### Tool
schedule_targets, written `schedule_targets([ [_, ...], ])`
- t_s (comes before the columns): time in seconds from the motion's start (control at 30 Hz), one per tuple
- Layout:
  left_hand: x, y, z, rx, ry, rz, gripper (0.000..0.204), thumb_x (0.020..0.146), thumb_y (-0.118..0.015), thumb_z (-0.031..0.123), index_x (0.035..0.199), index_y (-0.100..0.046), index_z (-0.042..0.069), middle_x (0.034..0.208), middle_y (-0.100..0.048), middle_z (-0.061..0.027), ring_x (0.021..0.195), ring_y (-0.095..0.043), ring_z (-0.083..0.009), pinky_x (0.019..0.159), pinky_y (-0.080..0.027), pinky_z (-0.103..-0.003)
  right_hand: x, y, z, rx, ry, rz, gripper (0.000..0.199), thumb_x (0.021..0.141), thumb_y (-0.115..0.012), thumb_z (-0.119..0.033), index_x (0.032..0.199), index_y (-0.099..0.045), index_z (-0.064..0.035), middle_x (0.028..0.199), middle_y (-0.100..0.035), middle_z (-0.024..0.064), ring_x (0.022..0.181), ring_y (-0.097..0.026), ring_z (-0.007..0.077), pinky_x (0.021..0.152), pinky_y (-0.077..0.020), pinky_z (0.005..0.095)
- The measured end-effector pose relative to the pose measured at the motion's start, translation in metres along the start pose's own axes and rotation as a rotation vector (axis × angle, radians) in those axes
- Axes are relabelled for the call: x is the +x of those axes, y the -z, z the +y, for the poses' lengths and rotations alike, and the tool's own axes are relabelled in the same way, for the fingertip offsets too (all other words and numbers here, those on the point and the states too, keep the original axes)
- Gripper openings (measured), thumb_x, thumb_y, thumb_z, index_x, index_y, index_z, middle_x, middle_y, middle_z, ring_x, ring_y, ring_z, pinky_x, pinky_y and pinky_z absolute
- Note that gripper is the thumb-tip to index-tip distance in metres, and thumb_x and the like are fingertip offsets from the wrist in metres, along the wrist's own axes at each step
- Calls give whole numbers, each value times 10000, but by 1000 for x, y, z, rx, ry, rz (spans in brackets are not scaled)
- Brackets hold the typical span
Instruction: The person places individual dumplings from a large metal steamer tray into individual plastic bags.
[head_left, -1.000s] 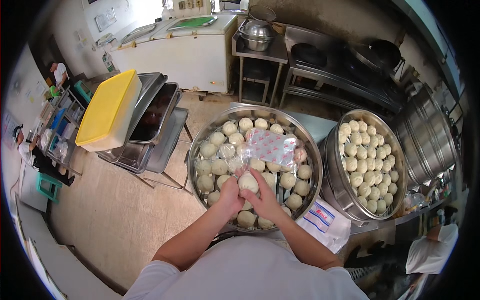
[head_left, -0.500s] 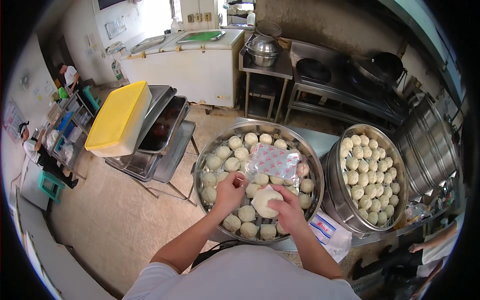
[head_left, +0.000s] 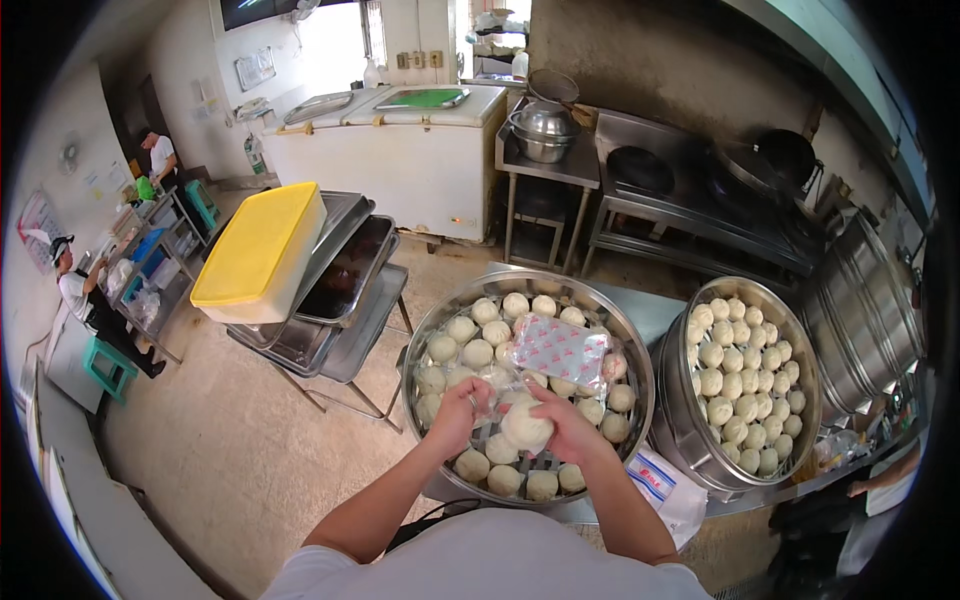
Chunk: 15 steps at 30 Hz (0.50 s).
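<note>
My right hand (head_left: 568, 425) is closed round a large white steamed bun (head_left: 526, 428) above the near part of a round metal steamer tray (head_left: 648, 430). To its left, my left hand (head_left: 458, 412) pinches a thin clear plastic bag (head_left: 505, 384) that stretches toward the bun. Whether the bun is partly inside it I cannot tell. Below both hands, many pleated buns (head_left: 472, 465) sit on the slatted tray. A stack of printed plastic bags (head_left: 560, 350), silvery with red marks, rests on the buns just beyond my hands.
On the right stands a second steamer (head_left: 690, 465) full of smaller buns, with stacked steamer rings (head_left: 860, 300) behind. A white plastic packet (head_left: 668, 492) lies between the steamers. A yellow-lidded tub (head_left: 258, 250) tops metal trays at left. Another person's arm (head_left: 890, 472) shows at lower right.
My view has shifted, so the scene sits lower and farther right. My left hand has drawn clear plastic toward the bun; my right hand keeps hold of the bun.
</note>
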<state>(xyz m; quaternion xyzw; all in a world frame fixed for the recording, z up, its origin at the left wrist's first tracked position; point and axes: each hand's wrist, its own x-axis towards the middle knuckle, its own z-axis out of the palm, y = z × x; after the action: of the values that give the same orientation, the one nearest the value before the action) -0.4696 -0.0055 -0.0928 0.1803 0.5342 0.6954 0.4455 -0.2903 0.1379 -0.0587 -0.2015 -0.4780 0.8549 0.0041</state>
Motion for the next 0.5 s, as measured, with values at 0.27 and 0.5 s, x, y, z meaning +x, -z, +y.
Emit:
schedule_targets([
  [0.27,-16,-29,-15,279,-211,-102,95,1008,-644,120,1036,-688,41,889,-657,46,809,-577,-77,738,-465,-233,20,2,50,399,106,191,609,1022,-551,-279,1575,-350,-119,1294,-632,101,992,-690,263,663,-590,446],
  [0.5,-22,-41,-13,796,-692,-96,151,825,-812,116,911,-702,59,774,-654,-74,683,-598,-202,602,-462,-334,20,-15,68,522,243,390,471,1050,-525,-264,1469,-458,-58,1237,-647,114,1020,-680,243,761,-592,459],
])
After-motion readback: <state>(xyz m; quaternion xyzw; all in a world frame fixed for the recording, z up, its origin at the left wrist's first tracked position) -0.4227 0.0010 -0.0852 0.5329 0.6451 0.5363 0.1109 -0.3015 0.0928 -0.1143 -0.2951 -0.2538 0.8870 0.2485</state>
